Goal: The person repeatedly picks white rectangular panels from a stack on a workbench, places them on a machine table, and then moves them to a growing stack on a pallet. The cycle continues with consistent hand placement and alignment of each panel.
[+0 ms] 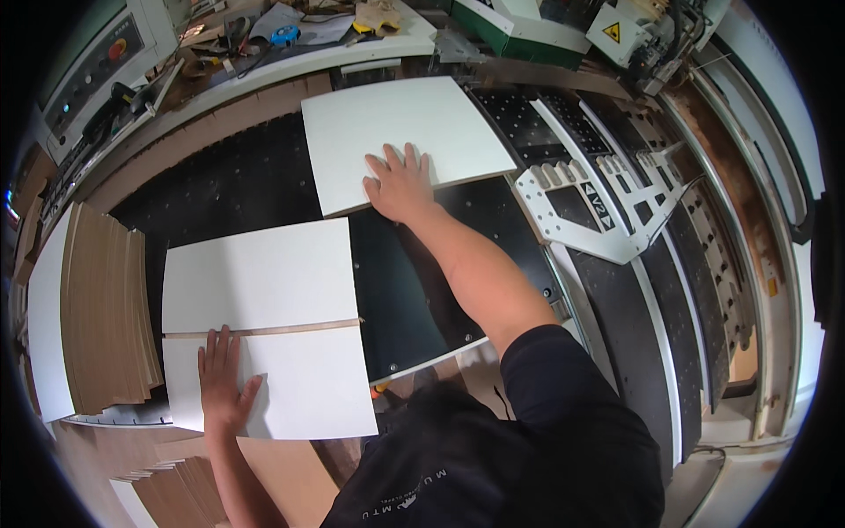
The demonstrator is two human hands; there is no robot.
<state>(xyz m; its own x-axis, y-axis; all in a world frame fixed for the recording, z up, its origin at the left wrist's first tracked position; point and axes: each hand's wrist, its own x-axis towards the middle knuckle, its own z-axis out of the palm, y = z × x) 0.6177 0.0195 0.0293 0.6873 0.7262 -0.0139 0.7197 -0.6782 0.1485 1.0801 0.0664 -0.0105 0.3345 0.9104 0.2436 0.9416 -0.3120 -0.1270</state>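
Note:
My left hand (227,387) lies flat, fingers stretched, on a white board (308,378) at the near left. Its fingertips reach the brown edge where this board meets a second white board (264,277) just beyond it. Farther off and to the right, my right hand (400,185) rests open with spread fingers on another white board (387,110), close to that board's near edge. All these boards lie on a black table surface (414,282) dotted with small holes or screws. Neither hand grips anything.
A stack of boards (106,308) stands on edge at the left. On the right are a white perforated machine bracket (576,207) and metal rails (660,343). A cluttered bench (334,53) with a blue tape measure (284,35) runs along the back. More boards (176,488) stand below left.

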